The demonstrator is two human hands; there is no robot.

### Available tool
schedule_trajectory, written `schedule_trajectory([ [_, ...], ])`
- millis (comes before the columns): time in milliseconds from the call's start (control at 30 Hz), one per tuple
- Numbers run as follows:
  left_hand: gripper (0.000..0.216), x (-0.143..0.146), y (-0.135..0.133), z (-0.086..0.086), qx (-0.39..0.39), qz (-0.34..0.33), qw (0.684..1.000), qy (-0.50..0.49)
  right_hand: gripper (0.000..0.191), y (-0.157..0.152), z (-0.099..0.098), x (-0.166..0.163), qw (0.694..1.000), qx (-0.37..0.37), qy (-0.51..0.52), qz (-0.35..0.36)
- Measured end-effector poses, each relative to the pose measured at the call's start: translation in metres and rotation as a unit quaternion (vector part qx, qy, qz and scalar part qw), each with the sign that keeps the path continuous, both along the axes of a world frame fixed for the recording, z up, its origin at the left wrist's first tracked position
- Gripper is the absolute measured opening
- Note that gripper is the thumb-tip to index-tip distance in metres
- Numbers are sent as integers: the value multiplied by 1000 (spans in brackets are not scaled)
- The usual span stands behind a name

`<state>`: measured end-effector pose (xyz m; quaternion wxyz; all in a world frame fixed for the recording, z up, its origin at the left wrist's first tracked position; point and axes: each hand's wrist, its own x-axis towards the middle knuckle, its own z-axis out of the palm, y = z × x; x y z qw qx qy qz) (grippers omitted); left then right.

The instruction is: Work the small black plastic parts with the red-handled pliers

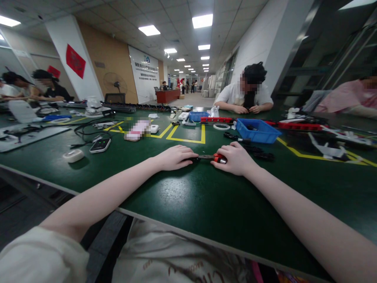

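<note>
Screwdriver point(212, 157), red-black handle, flat on green desk point(188, 204) | right hand point(234, 159) fingers clamped on handle | left hand point(175, 157) fingers curled at tip | blue bin point(257, 131) holds dark parts

Both bare forearms enter from the lower corners of the frame and converge toward its centre. The left arm runs from the lower left, a pale short sleeve at its shoulder end, rising diagonally to the left hand point(174, 157) just left of centre. This hand lies palm down, fingers curled together and pointing right, knuckles uppermost. The right arm runs from the lower right edge, rising diagonally to the right hand point(234, 158) just right of centre. This hand is also palm down, fingers bent inward and closed in a loose fist, thumb side turned toward the left hand. The two hands sit near each other at the same height, fingertips facing, not touching
</note>
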<state>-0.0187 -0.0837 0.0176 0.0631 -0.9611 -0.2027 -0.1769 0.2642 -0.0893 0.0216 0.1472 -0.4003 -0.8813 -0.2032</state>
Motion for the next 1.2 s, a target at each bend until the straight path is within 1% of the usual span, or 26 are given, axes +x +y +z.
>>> schedule_trajectory([
  [100,35,0,0,0,-14,5,1000,5,43,0,0,0,1000,2,0,0],
  [267,39,0,-2,1,-63,8,998,-9,42,-2,1,-1,1000,12,3,-4],
  [400,39,0,-2,0,-77,12,997,-12,40,-2,0,-1,1000,26,7,-2],
  [600,38,-1,1,-1,-99,0,995,-23,38,-3,0,-1,999,46,10,4],
  [900,37,0,-3,1,-91,17,996,-14,40,-4,0,-1,999,49,7,1],
  [1200,34,1,-5,2,-108,18,994,-31,39,-4,0,0,999,49,12,9],
])
